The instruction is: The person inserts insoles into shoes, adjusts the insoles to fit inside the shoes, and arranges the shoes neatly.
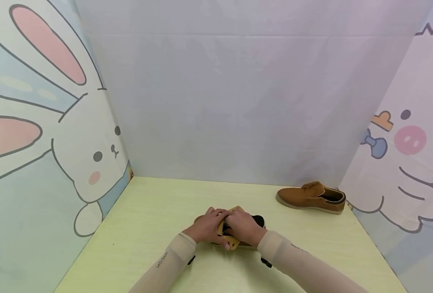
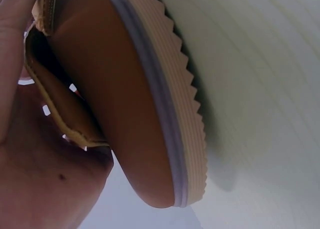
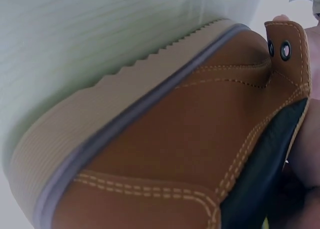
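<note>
A brown shoe (image 3: 200, 129) with a pale ridged sole lies on the table under both hands, its toe toward the left. My left hand (image 1: 208, 228) grips the front part, thumb by the near eyelet flap (image 1: 233, 243) and fingers over the far side. The shoe's tongue (image 2: 75, 119) is raised against the left palm in the left wrist view. My right hand (image 1: 243, 226) reaches into the shoe's opening from the heel side with bent fingers. Its fingertips are hidden inside, so what they touch cannot be seen. The dark lining (image 3: 262, 164) shows beside the right hand.
A second brown shoe (image 1: 308, 198), without laces, stands at the back right of the pale yellow-green table (image 1: 147, 228), toe to the left. A grey-white sheet (image 1: 238, 101) hangs behind. Cartoon-printed panels (image 1: 92, 162) flank both sides.
</note>
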Available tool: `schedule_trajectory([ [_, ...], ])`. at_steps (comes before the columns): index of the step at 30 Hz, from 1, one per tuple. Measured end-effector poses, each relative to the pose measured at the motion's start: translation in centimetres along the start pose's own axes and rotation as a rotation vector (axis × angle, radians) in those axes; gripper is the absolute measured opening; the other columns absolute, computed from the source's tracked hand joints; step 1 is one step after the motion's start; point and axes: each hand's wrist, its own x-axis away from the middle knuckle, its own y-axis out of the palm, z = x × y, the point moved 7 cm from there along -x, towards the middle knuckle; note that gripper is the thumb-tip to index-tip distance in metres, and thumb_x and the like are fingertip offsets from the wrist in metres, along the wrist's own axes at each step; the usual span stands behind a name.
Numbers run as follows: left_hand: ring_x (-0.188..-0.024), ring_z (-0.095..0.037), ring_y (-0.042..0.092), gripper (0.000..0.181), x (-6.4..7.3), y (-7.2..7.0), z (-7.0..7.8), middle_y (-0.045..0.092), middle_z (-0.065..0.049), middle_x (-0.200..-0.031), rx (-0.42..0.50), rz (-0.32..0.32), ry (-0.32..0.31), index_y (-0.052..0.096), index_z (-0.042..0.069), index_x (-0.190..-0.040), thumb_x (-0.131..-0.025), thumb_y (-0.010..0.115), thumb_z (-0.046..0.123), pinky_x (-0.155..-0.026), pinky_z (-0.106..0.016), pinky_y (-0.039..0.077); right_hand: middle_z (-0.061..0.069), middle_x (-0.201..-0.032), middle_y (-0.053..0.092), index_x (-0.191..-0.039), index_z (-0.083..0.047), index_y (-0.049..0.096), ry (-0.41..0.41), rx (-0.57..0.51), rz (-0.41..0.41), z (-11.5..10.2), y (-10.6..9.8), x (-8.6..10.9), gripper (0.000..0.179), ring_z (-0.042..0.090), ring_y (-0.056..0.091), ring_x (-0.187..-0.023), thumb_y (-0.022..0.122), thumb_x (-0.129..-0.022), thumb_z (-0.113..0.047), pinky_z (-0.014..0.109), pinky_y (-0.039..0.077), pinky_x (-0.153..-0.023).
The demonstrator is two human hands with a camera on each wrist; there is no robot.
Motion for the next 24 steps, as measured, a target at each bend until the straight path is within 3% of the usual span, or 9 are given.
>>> schedule_trajectory([
  [9,-0.113,-0.015,0.040,0.113,-0.09,-0.01,0.12,0.044,0.002,-0.152,0.012,0.001,0.004,0.039,0.022,-0.157,-0.066,0.079,0.075,-0.094,-0.027,0.048,-0.001,-0.099,0.072,-0.097,-0.017,0.076,0.009,-0.023,0.039,-0.23,0.10,-0.16,0.011,0.017,0.067,-0.086,0.075,-0.094,-0.028,0.032,0.057,-0.073],
  [18,-0.114,-0.014,0.039,0.114,0.09,-0.03,0.10,0.043,0.002,-0.153,0.019,0.003,0.005,0.037,0.022,-0.158,-0.065,0.079,0.075,-0.094,-0.027,0.048,-0.001,-0.100,0.074,-0.104,-0.017,0.078,0.073,-0.084,0.075,-0.12,0.06,-0.14,0.018,0.015,0.067,-0.086,0.079,-0.091,-0.028,0.033,0.057,-0.072],
  [24,-0.115,-0.015,0.039,0.114,0.06,-0.01,0.15,0.042,0.002,-0.154,0.022,-0.005,0.000,0.035,0.023,-0.158,-0.066,0.079,0.074,-0.094,-0.028,0.048,0.000,-0.105,0.073,-0.108,-0.016,0.077,0.091,-0.099,-0.020,0.13,0.15,-0.21,0.024,0.017,0.068,-0.090,0.080,-0.090,-0.032,0.033,0.058,-0.075],
])
